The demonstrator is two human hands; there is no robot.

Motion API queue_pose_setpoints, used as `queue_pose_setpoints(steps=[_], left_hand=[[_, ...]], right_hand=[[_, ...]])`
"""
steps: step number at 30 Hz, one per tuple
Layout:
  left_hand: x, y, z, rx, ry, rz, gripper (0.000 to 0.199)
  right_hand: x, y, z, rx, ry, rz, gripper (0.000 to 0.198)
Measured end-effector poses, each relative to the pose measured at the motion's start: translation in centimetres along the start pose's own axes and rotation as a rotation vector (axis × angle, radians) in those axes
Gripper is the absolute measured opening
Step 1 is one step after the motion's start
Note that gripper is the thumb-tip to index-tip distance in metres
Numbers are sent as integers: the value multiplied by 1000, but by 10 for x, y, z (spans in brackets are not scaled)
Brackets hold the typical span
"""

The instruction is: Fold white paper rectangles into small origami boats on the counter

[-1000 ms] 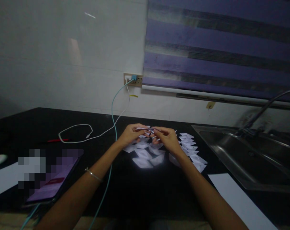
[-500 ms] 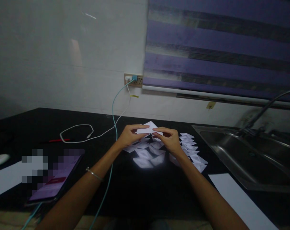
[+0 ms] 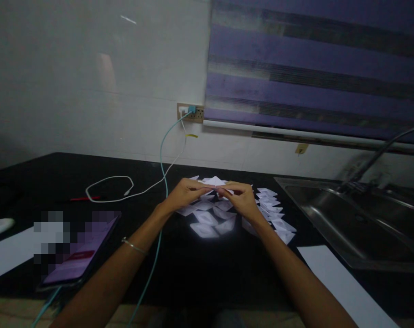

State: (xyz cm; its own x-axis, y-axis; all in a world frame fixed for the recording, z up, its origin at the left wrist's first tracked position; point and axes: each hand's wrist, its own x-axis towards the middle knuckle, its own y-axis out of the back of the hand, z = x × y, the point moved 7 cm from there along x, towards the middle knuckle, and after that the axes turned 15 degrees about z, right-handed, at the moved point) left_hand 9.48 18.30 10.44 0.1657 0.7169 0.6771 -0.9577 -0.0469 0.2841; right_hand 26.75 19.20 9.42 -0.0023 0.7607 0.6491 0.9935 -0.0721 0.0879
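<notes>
My left hand and my right hand meet over the black counter. Between thumbs and fingers they pinch a folded white paper, its pointed top showing above the fingertips and its lower part mostly hidden. Beneath and in front of the hands lie several folded paper boats, in overlapping rows. Another overlapping row of paper boats runs just right of my right wrist.
A steel sink with a tap is set in at the right. Near it lies a white paper strip. On the left are a tablet, another paper strip, a red pen, a white cable and a teal cable.
The folded paper has tipped, so less of its face shows. My fingertips have come closer together along its lower edge. Both arms stay nearly in place.
</notes>
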Motion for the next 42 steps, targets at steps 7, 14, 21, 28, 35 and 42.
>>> queue_pose_setpoints(steps=[7,14,21,28,35,42], left_hand=[[-3,2,-9,-6,143,95,27],[-2,8,-19,-116,177,249,23],[0,14,-13,-138,186,295,18],[3,21,-8,-101,142,327,15],[1,19,-7,-72,145,325,12],[-1,8,-11,-119,125,300,14]], right_hand=[[0,3,8,79,-84,-21,21],[3,7,9,179,-203,76,20],[2,9,9,217,-228,86,19],[6,18,5,149,-159,96,17],[5,8,12,117,-144,60,21],[-1,0,12,136,-169,99,26]])
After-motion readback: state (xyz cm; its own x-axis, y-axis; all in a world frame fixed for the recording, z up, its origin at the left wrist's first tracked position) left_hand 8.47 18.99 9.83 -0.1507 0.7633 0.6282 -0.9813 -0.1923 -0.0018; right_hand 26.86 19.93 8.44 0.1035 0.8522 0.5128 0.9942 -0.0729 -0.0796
